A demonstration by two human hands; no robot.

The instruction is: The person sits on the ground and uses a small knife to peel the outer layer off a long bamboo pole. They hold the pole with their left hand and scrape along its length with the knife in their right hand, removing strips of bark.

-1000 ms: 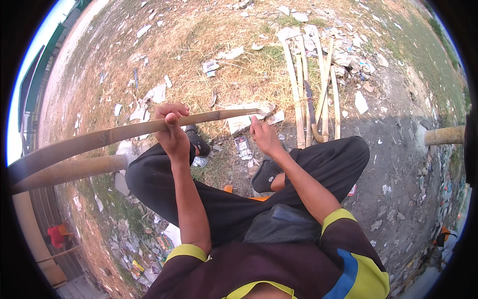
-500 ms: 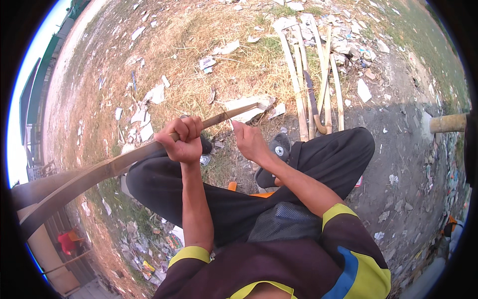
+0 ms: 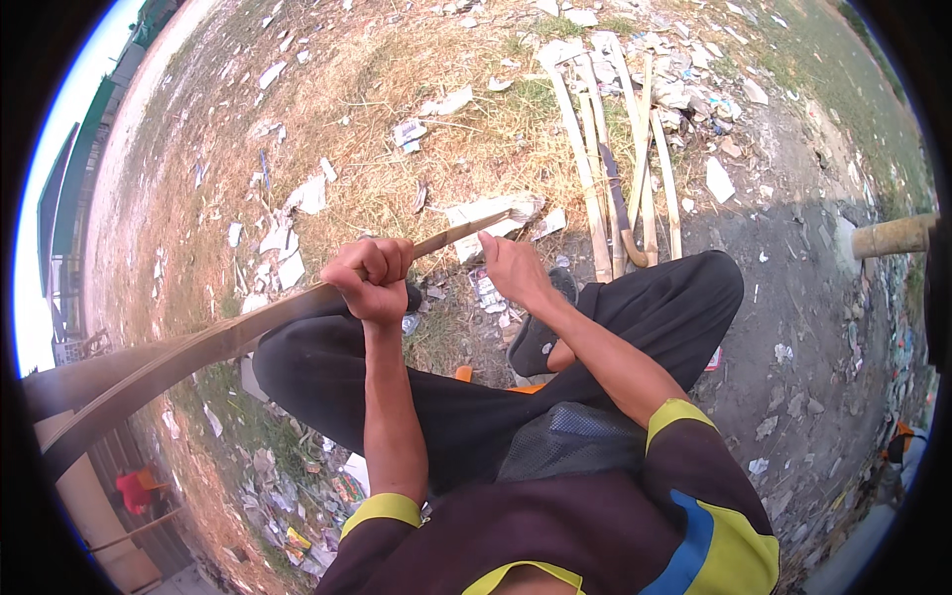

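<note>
My left hand (image 3: 370,278) is wrapped tightly around a long, curved bamboo strip (image 3: 238,330). The strip runs from the lower left, across my left knee, to a narrow end beyond my fist. My right hand (image 3: 516,270) is just to the right of that end, its fingers curled and the index finger and thumb close together. Whatever it pinches, if anything, is too small to make out. The strip's tip lies in front of a pale, flat scrap (image 3: 504,208) on the ground.
Several pale bamboo strips (image 3: 580,164) lie ahead on the right, with a dark-bladed tool (image 3: 613,188) with a curved brown handle among them. A thick bamboo pole (image 3: 892,236) juts in at the right edge. Paper and plastic litter covers the dry grass. A person in red (image 3: 137,488) is at lower left.
My right hand has moved slightly right, away from the strip; the thin strand seen at its fingertips no longer shows. My left hand, still gripping, has shifted slightly right.
</note>
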